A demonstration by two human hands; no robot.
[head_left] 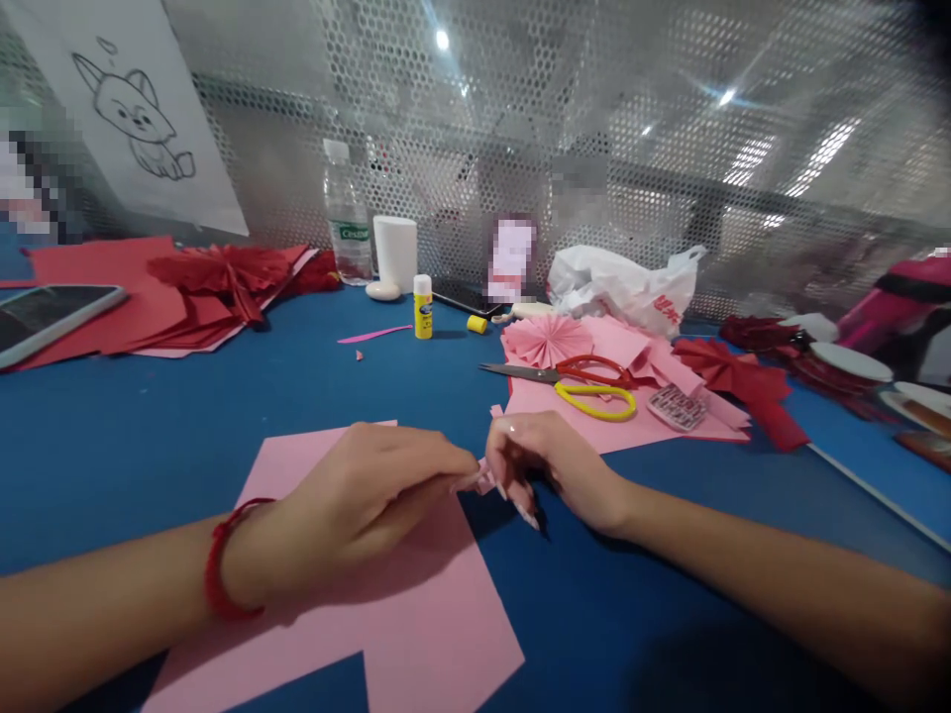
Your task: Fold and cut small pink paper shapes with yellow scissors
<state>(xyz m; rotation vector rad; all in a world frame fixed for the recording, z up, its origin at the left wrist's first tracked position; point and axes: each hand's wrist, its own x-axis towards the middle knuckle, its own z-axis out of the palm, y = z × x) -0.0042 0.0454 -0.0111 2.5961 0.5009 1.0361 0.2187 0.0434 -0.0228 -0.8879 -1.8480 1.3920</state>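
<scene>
Head view: pink paper [416,604] lies flat on the blue table [149,436], directly before the person. Left hand [364,505] rests on it, fingers closed, pinching a small fold at its far right edge. Right hand [557,465] pinches the same fold from the other side. Judged light, thin, limp and easily creased or torn; best held at the edge. Scissors [572,381] and glue stick [423,307] lie beyond.
</scene>
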